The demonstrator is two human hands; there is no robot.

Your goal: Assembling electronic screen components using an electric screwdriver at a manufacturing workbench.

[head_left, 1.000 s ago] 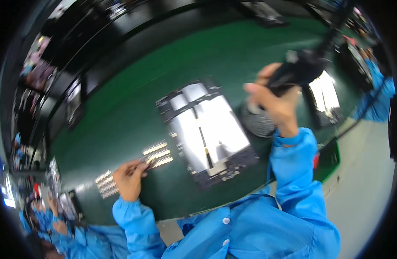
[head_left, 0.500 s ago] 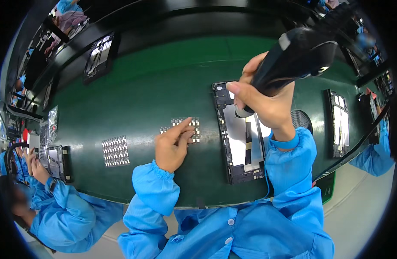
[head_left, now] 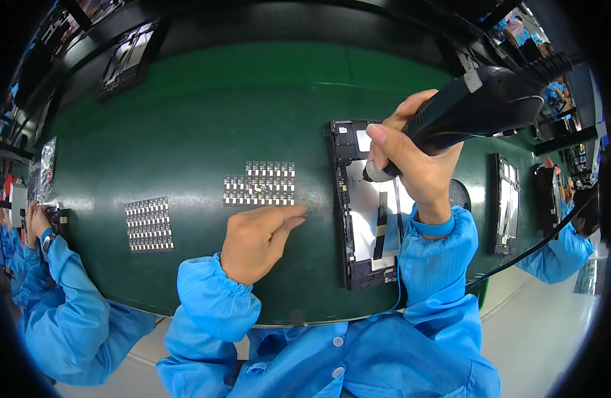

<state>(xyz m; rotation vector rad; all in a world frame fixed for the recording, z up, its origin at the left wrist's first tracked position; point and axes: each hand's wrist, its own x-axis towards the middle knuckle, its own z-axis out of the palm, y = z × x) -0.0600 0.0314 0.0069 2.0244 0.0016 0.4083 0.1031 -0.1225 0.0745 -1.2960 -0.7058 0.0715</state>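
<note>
My right hand (head_left: 421,166) is wrapped round a black corded electric screwdriver (head_left: 474,109). Its grey tip points down and left over a flat device with a black frame and a shiny pale inside (head_left: 368,277). Left of that device, my left hand (head_left: 255,242) hovers low over the table, thumb and forefinger brought together. What lies between those fingertips, if anything, is too small to make out. Just beyond the left hand lies a sheet of small dark-and-pale parts in rows (head_left: 259,186), its top row shorter than those below.
A second sheet of small parts (head_left: 149,224) lies further left. Similar devices stand at the right (head_left: 508,202) and far left (head_left: 129,56). Behind my right wrist is a round black mesh item (head_left: 458,194). A co-worker's hands (head_left: 38,222) work at the left edge.
My left hand has drawn back from over the parts sheet, so its rows show. The screwdriver has stayed over the device and tilts a little differently. The whole view has shifted slightly.
</note>
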